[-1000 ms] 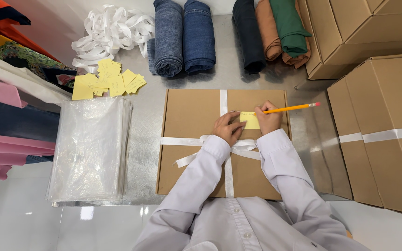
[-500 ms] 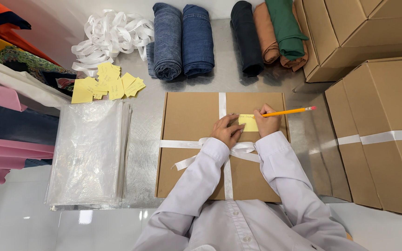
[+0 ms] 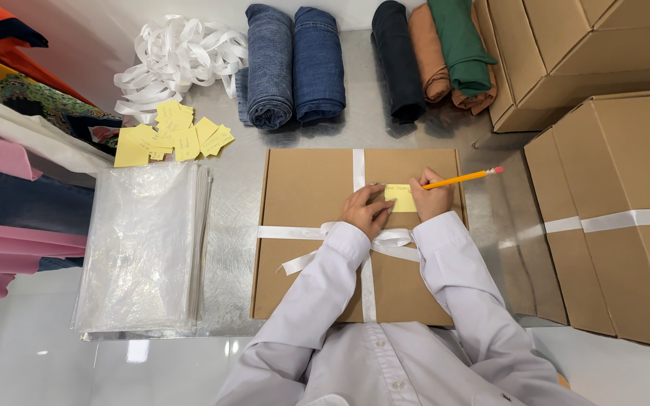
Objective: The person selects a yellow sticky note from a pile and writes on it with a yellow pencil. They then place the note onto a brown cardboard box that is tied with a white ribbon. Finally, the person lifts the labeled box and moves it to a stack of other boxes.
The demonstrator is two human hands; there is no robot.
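A flat brown cardboard box (image 3: 306, 195) tied with a white ribbon cross and bow (image 3: 385, 240) lies in front of me on the metal table. A small yellow paper note (image 3: 401, 198) rests on its lid near the ribbon. My left hand (image 3: 366, 212) presses on the lid beside the note, fingers touching its edge. My right hand (image 3: 431, 198) grips a yellow pencil (image 3: 466, 178) with a pink eraser, its tip down on the note.
Loose yellow notes (image 3: 167, 135) and a heap of white ribbon (image 3: 178, 60) lie at the back left. A stack of clear plastic bags (image 3: 144, 248) sits left. Rolled jeans (image 3: 295, 64) and folded clothes (image 3: 434, 53) lie behind. Cardboard boxes (image 3: 611, 218) stand right.
My hands and the pencil shift only slightly over the note; the box and everything else stay put.
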